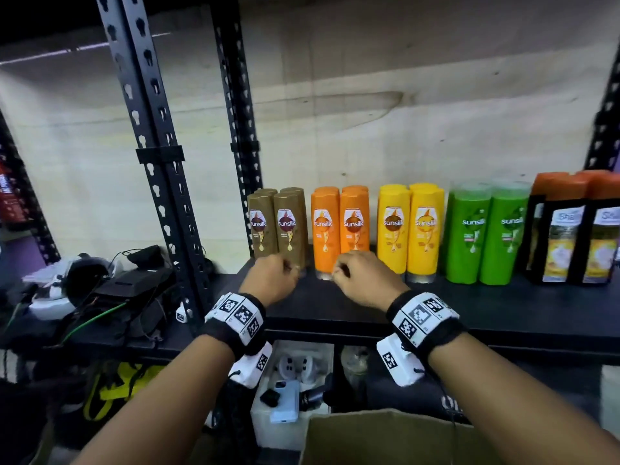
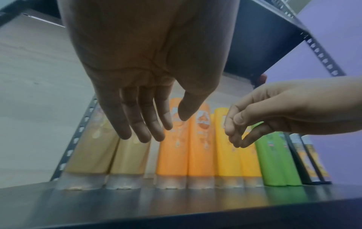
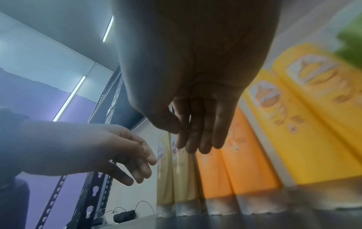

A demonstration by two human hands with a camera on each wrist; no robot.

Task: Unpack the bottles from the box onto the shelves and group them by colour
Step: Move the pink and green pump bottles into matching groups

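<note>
A: Where are the hands?
B: The left hand (image 1: 270,280) hangs loose and empty before the brown bottles (image 1: 278,226); the right hand (image 1: 364,276), relaxed, holds nothing by the orange bottles (image 1: 340,226).
A: Further right?
B: Yellow bottles (image 1: 411,229), green bottles (image 1: 483,233), then black bottles (image 1: 577,229) cut off; the box (image 1: 396,437) edge sits below the wrists.

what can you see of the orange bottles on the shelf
The orange bottles stand upright on clear caps, in two rows of two, on the black shelf. They look like glossy plastic, with Sunsilk labels facing forward. They sit between the brown bottles and the yellow bottles. The right hand hovers before them, touching nothing.
</note>
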